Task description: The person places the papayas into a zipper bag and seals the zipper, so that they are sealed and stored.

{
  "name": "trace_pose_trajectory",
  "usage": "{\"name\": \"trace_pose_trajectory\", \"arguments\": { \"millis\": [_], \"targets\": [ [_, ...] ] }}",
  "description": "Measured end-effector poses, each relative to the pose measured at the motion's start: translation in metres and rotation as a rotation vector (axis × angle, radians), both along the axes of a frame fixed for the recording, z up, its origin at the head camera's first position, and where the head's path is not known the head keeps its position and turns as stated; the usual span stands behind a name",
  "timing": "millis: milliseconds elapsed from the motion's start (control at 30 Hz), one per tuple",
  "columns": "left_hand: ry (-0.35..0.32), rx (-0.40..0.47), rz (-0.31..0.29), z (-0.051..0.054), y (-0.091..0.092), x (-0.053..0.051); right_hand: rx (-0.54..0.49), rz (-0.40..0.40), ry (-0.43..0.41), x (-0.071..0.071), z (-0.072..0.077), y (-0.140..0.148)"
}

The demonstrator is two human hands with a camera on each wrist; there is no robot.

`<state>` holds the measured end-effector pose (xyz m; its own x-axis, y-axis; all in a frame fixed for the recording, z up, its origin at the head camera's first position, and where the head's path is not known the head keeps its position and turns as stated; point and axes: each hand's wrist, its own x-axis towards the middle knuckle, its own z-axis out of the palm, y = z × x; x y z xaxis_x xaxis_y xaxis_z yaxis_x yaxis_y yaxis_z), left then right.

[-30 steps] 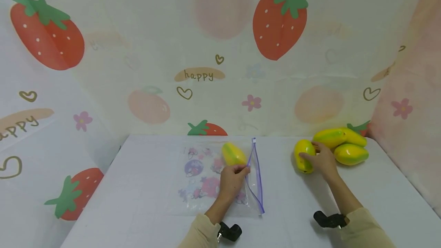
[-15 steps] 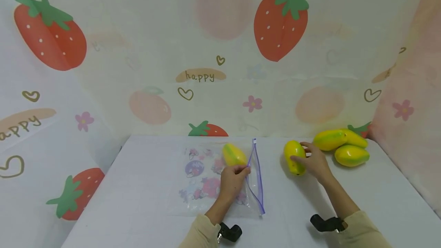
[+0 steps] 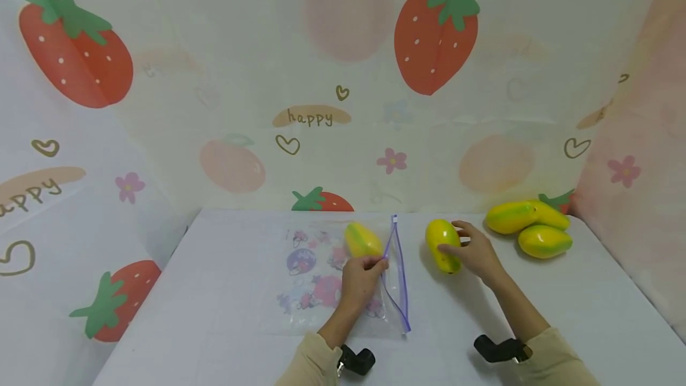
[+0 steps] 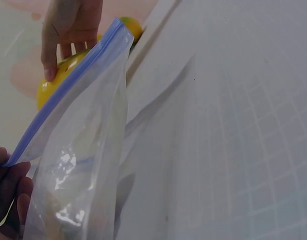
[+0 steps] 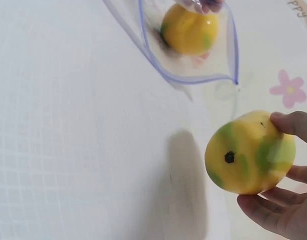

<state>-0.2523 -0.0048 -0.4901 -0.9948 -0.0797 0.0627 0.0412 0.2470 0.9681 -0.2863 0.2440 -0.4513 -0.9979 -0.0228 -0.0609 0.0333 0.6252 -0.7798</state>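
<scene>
So the yellow-green fruit [image 3: 443, 246] is over the white table [image 3: 203, 290], just to the right of the bag's mouth and not touching it, with its shadow falling on the tabletop. It's kinda mango-shaped, and the right wrist view shows a dark stem spot on the end. The right hand [image 3: 479, 252] has a solid hold on it, thumb on one side and fingers on the other. Next to that is a clear zip bag [image 3: 321, 290] with pink and purple cartoon prints, lying flat-ish with its purple zip edge [image 3: 403, 279] facing right. The left hand [image 3: 361, 282] is pinching one side of the opening between thumb and fingers, and the mouth is gaping. There's a second fruit [image 3: 363, 239] already in the bag, near the opening. Three more fruits [image 3: 545, 241] sit bunched up at the back right corner, two behind and one in front. Both arms have beige sleeves [image 3: 560, 359] and a black gadget [image 3: 358, 361] at the wrist. Behind it all is a pale backdrop [image 3: 236, 28] with strawberries, flowers, hearts and "happy" on it.
</scene>
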Motion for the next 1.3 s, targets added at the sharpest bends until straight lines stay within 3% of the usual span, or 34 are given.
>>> {"name": "trace_pose_trajectory", "arguments": {
  "millis": [633, 1000, 1300],
  "targets": [
    [-0.008, -0.005, 0.001, 0.002, -0.001, -0.001, -0.01, 0.058, -0.026, -0.001, -0.004, -0.037],
    [0.004, 0.003, -0.015, 0.001, -0.002, -0.002, -0.026, 0.133, 0.016, -0.001, -0.011, -0.054],
    [0.013, 0.002, -0.018, 0.006, -0.002, -0.002, -0.018, 0.144, 0.03, -0.001, -0.017, -0.068]
  ]
}}
